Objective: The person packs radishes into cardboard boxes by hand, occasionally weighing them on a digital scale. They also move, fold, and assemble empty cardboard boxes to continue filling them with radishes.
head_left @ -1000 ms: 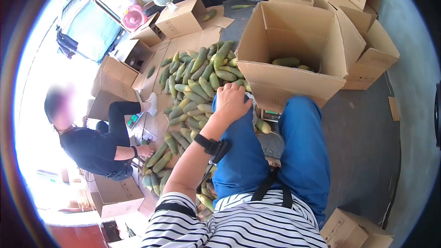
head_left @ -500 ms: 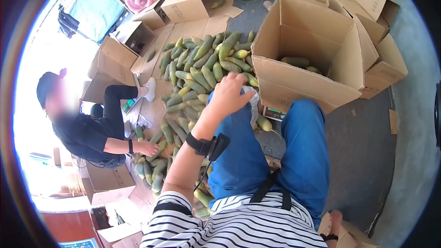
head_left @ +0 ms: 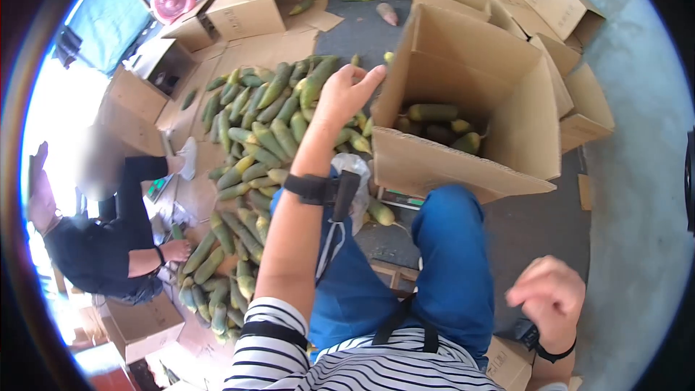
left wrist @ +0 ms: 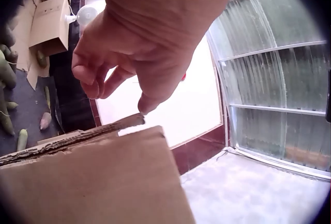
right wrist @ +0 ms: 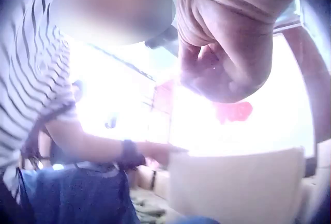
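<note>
In the head view a tall cardboard box point(head_left: 463, 174) stands open-topped before my knees, with several green radishes point(head_left: 433, 112) at its bottom. My left hand point(head_left: 344, 98) is at the box's left upper edge, thumb stretched toward the rim and fingers loosely bent. In the left wrist view the thumb tip is right at the corner of the cardboard wall point(left wrist: 103, 177); nothing lies between thumb and fingers. To the right of my knee, my right hand point(head_left: 550, 297) hangs in the air, fingers loosely curled and holding nothing. A heap of green radishes point(head_left: 268, 119) lies left of the box.
A scale point(head_left: 402, 199) with a green display shows under the box, beside a clear plastic bag point(head_left: 352, 174). More cardboard boxes point(head_left: 557, 0) stand at the back right. Another person point(head_left: 101, 253) sits at the left, one hand at the heap. Two fans point(head_left: 171, 0) are at the back left.
My left hand has left my left knee and moved forward to the box's edge. My right hand has come into view at the lower right. The head view has shifted.
</note>
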Demonstrator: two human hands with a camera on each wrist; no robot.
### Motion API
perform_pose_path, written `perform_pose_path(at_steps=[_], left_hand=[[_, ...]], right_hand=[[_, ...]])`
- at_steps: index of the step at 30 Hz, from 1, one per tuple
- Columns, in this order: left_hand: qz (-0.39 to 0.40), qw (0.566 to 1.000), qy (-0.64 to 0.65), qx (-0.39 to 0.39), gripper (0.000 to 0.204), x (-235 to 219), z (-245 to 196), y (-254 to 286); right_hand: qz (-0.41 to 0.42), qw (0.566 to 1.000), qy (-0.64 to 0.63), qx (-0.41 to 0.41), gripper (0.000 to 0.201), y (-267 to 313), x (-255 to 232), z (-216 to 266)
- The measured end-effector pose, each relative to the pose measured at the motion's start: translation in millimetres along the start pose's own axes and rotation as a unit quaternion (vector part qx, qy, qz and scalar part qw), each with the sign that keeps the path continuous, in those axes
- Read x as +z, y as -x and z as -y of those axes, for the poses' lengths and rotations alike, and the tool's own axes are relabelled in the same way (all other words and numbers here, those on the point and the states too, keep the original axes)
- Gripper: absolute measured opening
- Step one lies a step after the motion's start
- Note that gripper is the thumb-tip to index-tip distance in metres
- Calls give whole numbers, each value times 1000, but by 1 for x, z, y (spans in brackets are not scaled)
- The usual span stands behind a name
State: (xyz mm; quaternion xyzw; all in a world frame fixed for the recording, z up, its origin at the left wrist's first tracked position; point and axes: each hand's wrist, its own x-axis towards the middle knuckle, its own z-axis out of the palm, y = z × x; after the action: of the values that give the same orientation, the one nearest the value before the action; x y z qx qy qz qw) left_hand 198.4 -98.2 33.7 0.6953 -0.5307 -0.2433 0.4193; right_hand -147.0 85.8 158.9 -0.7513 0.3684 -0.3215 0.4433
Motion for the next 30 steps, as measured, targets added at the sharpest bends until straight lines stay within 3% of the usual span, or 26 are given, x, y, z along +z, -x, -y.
perform_pose_path(at_steps=[1, 4, 5, 7, 10, 11, 13, 14, 16, 18, 20, 22, 23, 25, 28, 29, 30], left_hand=[[23, 999, 44, -16, 60, 5, 7, -5], [73, 986, 139, -65, 51, 8, -3, -4], [78, 982, 158, -65, 50, 7, -6, -4], [89, 978, 176, -68, 50, 4, -3, -7], [91, 982, 157, -59, 60, 5, 0, -10], [91, 982, 153, -54, 61, 7, 2, -12], [99, 983, 144, -51, 63, 10, 6, -15], [96, 985, 132, -56, 63, 8, 0, -14], [89, 987, 127, -28, 62, 14, 8, -21], [91, 987, 130, -11, 61, 13, 6, -22], [87, 986, 139, -5, 62, 16, 4, -22], [100, 984, 148, 4, 62, 17, -2, -19], [102, 984, 148, 5, 62, 21, -2, -20], [80, 990, 119, 15, 61, 27, 2, -23], [92, 988, 121, 12, 60, 28, -2, -22], [56, 993, 90, 58, 60, 32, 0, -24], [88, 993, 71, 22, 57, 31, 2, -27]], right_hand=[[49, 992, -96, -62, 16, -19, 10, 11], [155, 937, -285, -131, 11, -59, 44, 35], [303, 876, -331, -174, 24, -73, 42, 25], [448, 785, -372, -214, 38, -105, 42, 14], [518, 691, -458, -212, 37, -114, 51, 14], [445, 763, -457, -106, 27, -94, 50, 9], [272, 869, -413, 17, 14, -75, 46, 9], [177, 910, -375, 34, 13, -70, 41, 13], [61, 948, -306, 68, 34, -57, 26, -5], [-57, 961, -268, 20, 47, -57, 11, -25], [-97, 978, -178, 49, 50, -63, -22, -39], [-153, 986, -33, 62, 42, -71, -54, -55], [-155, 985, -32, 63, 42, -76, -65, -61], [-221, 954, 148, 136, 29, -84, -79, -76], [-245, 947, 138, 155, 19, -83, -93, -100], [-220, 948, 142, 180, 18, -81, -101, -105], [-219, 952, 129, 171, 21, -79, -105, -115]])
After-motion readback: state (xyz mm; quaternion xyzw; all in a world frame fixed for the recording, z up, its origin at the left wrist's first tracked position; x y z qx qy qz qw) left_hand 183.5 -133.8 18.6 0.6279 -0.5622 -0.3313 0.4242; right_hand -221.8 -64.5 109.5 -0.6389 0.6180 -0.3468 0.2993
